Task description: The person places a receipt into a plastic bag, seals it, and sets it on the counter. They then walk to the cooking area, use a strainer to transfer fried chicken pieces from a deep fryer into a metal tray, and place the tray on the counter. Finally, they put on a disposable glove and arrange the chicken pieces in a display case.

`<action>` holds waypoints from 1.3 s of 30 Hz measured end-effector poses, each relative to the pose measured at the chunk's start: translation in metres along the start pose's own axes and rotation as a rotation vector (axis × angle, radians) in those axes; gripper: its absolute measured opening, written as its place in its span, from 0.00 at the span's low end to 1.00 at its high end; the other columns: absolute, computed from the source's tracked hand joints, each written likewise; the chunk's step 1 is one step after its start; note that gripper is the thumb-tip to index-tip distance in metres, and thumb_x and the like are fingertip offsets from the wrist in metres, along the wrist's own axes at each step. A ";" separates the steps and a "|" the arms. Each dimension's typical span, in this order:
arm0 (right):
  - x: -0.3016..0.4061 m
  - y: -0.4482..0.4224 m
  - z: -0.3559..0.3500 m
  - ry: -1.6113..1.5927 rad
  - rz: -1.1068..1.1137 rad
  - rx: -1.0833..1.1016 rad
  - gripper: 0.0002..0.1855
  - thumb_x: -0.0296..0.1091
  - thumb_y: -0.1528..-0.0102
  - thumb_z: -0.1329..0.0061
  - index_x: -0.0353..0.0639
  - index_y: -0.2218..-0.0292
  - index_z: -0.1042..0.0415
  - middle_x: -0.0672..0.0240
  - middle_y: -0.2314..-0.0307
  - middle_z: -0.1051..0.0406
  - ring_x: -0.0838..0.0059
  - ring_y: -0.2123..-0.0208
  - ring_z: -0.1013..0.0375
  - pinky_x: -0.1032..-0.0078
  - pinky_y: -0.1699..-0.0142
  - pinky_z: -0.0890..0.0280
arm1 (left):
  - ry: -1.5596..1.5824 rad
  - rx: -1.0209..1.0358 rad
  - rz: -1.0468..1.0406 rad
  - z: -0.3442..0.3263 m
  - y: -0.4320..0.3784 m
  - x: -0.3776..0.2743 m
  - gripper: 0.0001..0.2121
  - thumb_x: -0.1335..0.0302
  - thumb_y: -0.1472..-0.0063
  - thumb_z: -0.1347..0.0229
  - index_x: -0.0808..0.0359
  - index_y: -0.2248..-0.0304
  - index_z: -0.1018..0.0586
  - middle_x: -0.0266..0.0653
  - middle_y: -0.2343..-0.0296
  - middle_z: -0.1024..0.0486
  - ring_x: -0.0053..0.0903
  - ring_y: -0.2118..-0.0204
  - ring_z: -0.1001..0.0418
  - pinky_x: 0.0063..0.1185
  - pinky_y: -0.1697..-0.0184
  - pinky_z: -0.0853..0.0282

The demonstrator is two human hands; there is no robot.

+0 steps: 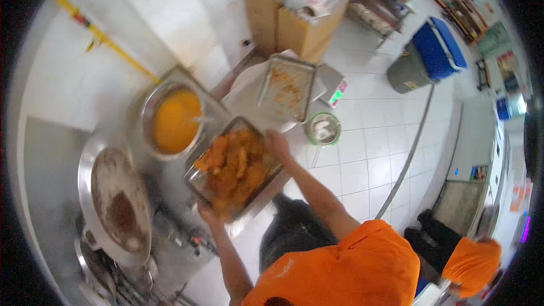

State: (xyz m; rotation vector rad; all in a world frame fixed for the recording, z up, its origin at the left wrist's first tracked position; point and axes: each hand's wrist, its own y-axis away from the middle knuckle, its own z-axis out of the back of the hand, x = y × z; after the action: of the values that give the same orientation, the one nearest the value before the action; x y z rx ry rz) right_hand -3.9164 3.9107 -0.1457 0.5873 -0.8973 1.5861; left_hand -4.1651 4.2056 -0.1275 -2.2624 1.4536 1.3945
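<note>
Before me a rectangular metal tray [199,182] is heaped with orange-brown pieces of food [238,165], perhaps breaded or marinated; blur hides the detail. My left hand [209,216] grips the near end of this tray. At the opposite side, my right hand [277,146] holds its edge, so the tray sits between both hands. Just beyond its left corner stands a round metal bowl [146,124] with bright orange-yellow liquid [176,121] inside. Whether the tray rests on the metal counter or hangs slightly above it, I cannot tell.
A large metal pan [87,182] with brown residue stands left. Ahead lie a crumb-strewn sheet tray [307,93], a device with a lit display [338,93] and a green-rimmed container [313,136]. A blue-lidded bin [408,70] and floor hose [410,157] are right; a person in orange [471,265] is lower right.
</note>
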 end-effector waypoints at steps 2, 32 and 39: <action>0.009 0.018 0.040 -0.169 -0.189 0.009 0.16 0.38 0.40 0.51 0.39 0.55 0.23 0.48 0.63 0.23 0.47 0.59 0.24 0.59 0.51 0.30 | -0.156 -0.168 0.123 -0.002 0.021 -0.011 0.24 0.58 0.28 0.58 0.69 0.44 0.30 0.46 0.50 0.28 0.35 0.50 0.28 0.30 0.46 0.32; -0.302 0.259 0.848 -0.019 -0.833 -0.827 0.17 0.40 0.40 0.53 0.35 0.60 0.21 0.48 0.68 0.22 0.52 0.65 0.22 0.63 0.58 0.30 | -0.868 0.673 0.475 -0.617 0.389 0.439 0.25 0.47 0.32 0.52 0.64 0.55 0.24 0.33 0.67 0.24 0.21 0.65 0.25 0.22 0.60 0.29; -0.463 0.252 1.008 0.093 -0.960 -1.104 0.16 0.36 0.42 0.53 0.31 0.60 0.22 0.49 0.70 0.21 0.61 0.67 0.21 0.68 0.60 0.30 | -1.040 1.012 0.516 -0.828 0.444 0.656 0.26 0.47 0.31 0.53 0.66 0.56 0.23 0.34 0.66 0.25 0.23 0.63 0.29 0.23 0.57 0.33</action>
State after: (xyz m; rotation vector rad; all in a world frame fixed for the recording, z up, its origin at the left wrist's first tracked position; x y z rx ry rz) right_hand -4.1652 2.8133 0.0193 0.0740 -1.0291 0.1435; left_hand -3.9047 3.0996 0.0190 -0.4396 1.6978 1.1473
